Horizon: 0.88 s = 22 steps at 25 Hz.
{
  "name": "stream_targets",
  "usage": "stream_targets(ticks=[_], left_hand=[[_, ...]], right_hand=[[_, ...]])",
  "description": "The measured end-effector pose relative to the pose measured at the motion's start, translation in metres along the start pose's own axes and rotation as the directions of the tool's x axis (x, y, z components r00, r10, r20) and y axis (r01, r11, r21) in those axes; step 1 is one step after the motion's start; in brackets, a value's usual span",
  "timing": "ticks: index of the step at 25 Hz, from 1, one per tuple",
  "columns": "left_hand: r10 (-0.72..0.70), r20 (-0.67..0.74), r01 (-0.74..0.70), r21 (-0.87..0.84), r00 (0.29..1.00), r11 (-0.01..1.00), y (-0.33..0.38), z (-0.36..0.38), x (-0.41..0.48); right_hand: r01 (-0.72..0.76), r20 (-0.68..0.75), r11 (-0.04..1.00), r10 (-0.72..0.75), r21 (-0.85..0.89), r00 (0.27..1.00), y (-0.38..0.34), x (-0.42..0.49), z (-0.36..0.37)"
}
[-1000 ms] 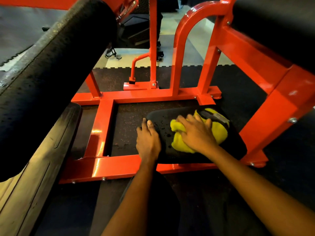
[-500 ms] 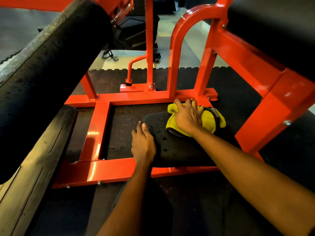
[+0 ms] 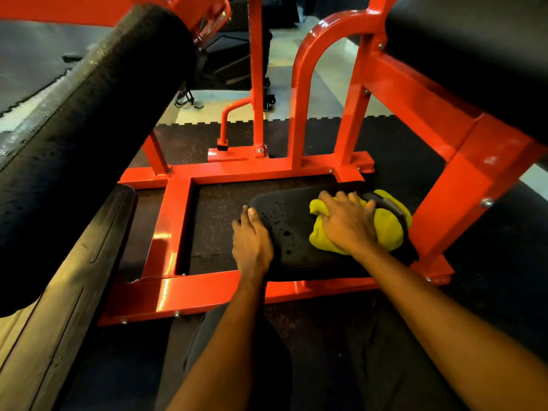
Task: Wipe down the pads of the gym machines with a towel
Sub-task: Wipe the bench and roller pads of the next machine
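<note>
While the yellow towel (image 3: pixel 388 232) lay bunched on the right part of the low black pad (image 3: pixel 293 253), it was pressed down by the right hand (image 3: pixel 348 223), whose fingers were spread and nearly straight across the cloth, the tips reaching its far edge. The left hand (image 3: pixel 252 241) was laid flat on the left edge of the same pad, with the thumb on the upper surface and the fingers extended along the side; nothing was gripped by it. Dark droplets (image 3: pixel 286 232) were scattered over the bare part of the pad between the two hands. A dark band (image 3: pixel 385 204) with a grey strip was seen across the far right of the towel; its nature could not be determined. The pad was set low inside the rectangular base of a red steel frame (image 3: pixel 207 292), which stood on a speckled rubber floor mat (image 3: pixel 385 143). A large black roller pad (image 3: pixel 89 129) was mounted on the frame at upper left, and a second black pad (image 3: pixel 474 54) was carried on the sloping red beam at upper right. Both forearms were extended forward from the lower edge of the view.
</note>
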<state>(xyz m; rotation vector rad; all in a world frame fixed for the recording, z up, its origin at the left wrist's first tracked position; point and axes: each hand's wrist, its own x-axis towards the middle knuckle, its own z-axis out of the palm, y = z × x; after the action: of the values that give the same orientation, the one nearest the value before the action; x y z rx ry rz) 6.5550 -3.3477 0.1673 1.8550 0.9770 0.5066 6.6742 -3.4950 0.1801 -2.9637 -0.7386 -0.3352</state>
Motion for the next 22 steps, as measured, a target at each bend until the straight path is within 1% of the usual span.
stream_targets(ticks=[2,3,5,6,7,8,9,10,11,12,13,14,15,16,18,20,22], left_hand=[[0.0,0.059,-0.001,0.01,0.998,1.0,0.002,-0.002,-0.001],[-0.007,0.113,0.005,0.018,0.994,1.0,0.002,-0.006,0.0],[-0.003,0.257,-0.006,0.036,0.966,0.999,-0.003,-0.016,0.004],[0.008,0.304,-0.029,0.064,0.953,0.998,-0.005,-0.026,0.006],[0.055,0.316,-0.083,0.078,0.947,0.993,-0.005,-0.036,0.008],[0.14,0.309,-0.164,0.055,0.941,0.985,0.0,-0.046,0.009],[0.25,0.297,-0.26,-0.008,0.921,0.966,0.011,-0.057,0.005],[0.368,0.304,-0.359,-0.088,0.879,0.929,0.023,-0.065,0.0],[0.462,0.353,-0.43,-0.169,0.813,0.887,0.039,-0.075,-0.008],[0.519,0.434,-0.466,-0.233,0.736,0.854,0.052,-0.08,-0.014],[0.552,0.513,-0.493,-0.262,0.657,0.83,0.065,-0.084,-0.022],[0.57,0.554,-0.509,-0.281,0.606,0.814,0.073,-0.087,-0.024],[0.558,0.571,-0.511,-0.26,0.603,0.819,0.077,-0.091,-0.024],[0.539,0.576,-0.504,-0.239,0.615,0.83,0.077,-0.095,-0.019],[0.478,0.587,-0.461,-0.193,0.653,0.866,0.072,-0.105,-0.011],[0.411,0.589,-0.391,-0.17,0.695,0.905,0.065,-0.111,-0.006],[0.379,0.574,-0.422,-0.064,0.726,0.905,0.062,-0.113,-0.005]], right_hand=[[0.051,-0.032,0.998,-0.05,0.021,0.998,-0.014,-0.034,-0.009],[0.074,-0.047,0.997,-0.073,0.021,0.996,-0.02,-0.05,-0.01],[0.095,-0.032,0.995,-0.094,0.043,0.995,-0.028,-0.076,-0.012],[0.087,-0.014,0.989,-0.086,0.123,0.996,-0.029,-0.082,-0.014],[0.065,-0.006,0.949,-0.067,0.308,0.998,-0.03,-0.085,-0.023],[0.033,0.003,0.821,-0.042,0.57,0.999,-0.03,-0.084,-0.036],[0.016,-0.008,0.597,-0.016,0.802,1.0,-0.03,-0.082,-0.053],[0.029,-0.031,0.365,-0.001,0.93,1.0,-0.03,-0.079,-0.074],[0.059,-0.058,0.161,-0.01,0.985,0.998,-0.029,-0.078,-0.097],[0.081,-0.082,-0.023,-0.041,0.996,0.996,-0.028,-0.077,-0.118],[0.076,-0.09,-0.175,-0.072,0.982,0.993,-0.025,-0.076,-0.137],[0.059,-0.087,-0.265,-0.096,0.963,0.992,-0.022,-0.074,-0.153],[0.039,-0.075,-0.279,-0.116,0.959,0.99,-0.018,-0.071,-0.16],[0.004,-0.038,-0.255,-0.127,0.967,0.991,-0.013,-0.067,-0.161],[-0.108,0.091,-0.178,-0.102,0.978,0.991,-0.001,-0.061,-0.151],[-0.255,0.24,-0.153,-0.106,0.955,0.965,0.006,-0.061,-0.131],[-0.366,0.344,-0.128,-0.167,0.922,0.924,0.003,-0.068,-0.114]])
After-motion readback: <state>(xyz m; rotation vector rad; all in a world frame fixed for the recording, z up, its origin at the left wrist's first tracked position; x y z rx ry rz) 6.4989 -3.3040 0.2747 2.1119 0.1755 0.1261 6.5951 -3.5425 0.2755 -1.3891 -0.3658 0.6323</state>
